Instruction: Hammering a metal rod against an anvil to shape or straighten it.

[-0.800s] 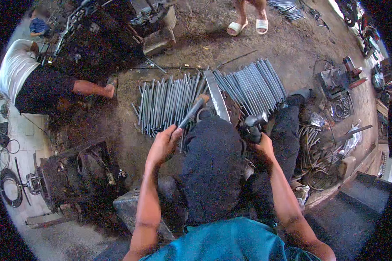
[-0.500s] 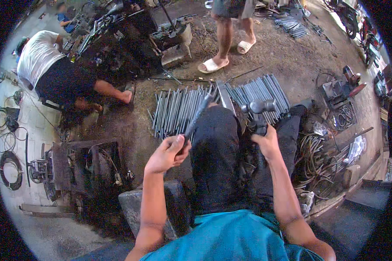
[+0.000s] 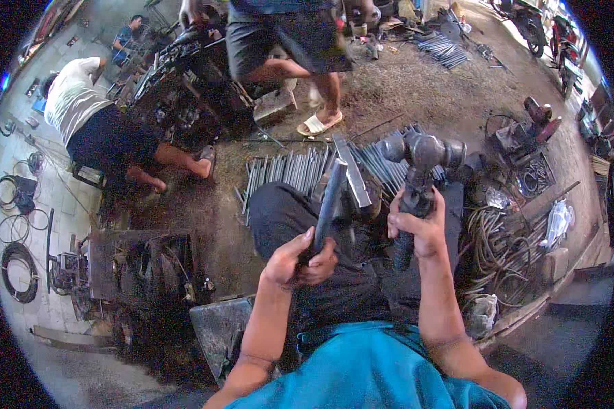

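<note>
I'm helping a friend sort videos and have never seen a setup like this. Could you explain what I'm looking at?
There is no robot here: these are a person's own bare hands. The camera is worn on the person's head and looks down, and its wide fisheye lens bends straight edges near the rim. The left hand is closed around a dark rod. The right hand grips a hammer just below its head. Ahead, many thin metal rods lie on the ground, with a flat metal bar between the two groups. Cables lie heaped at the right. Two co-workers are nearest, one in a white shirt, one in sandals.
</note>
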The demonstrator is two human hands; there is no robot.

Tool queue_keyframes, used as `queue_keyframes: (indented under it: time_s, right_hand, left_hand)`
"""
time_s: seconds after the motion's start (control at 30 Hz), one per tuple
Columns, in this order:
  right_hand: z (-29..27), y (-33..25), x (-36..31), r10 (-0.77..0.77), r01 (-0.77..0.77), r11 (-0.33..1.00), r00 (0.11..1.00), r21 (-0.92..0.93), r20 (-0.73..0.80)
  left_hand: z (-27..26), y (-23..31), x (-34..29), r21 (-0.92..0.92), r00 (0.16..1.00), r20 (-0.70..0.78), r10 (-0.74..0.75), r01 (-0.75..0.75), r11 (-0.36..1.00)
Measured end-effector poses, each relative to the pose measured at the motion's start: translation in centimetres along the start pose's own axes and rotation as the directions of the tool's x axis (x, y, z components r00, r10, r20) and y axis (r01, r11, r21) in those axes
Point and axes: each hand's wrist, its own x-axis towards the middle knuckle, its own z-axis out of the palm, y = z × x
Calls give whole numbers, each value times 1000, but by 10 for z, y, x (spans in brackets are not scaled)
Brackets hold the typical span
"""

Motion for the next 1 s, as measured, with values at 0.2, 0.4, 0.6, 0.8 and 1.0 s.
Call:
queue_keyframes:
  time_s: [0.2,0.4,0.6,0.8,1.0]
  right_hand:
    - [-2,-14,-6,-72,72,997,997,4,4]
    - [-11,-6,-11,-88,87,996,996,-19,0]
    - [-11,8,-18,-23,21,999,997,-30,-67]
    - [-11,18,-22,14,-12,1000,997,27,-81]
    - [-13,33,-21,112,-114,993,991,-24,-71]
  left_hand:
    - [5,-16,29,-203,999,35,-6,13,979]
    - [12,-26,45,-406,999,-35,-8,-7,914]
    - [-7,-34,52,-410,998,53,40,-15,912]
    - [-18,-33,57,-534,987,139,75,11,846]
    - [-28,-23,53,-475,998,14,69,-54,878]
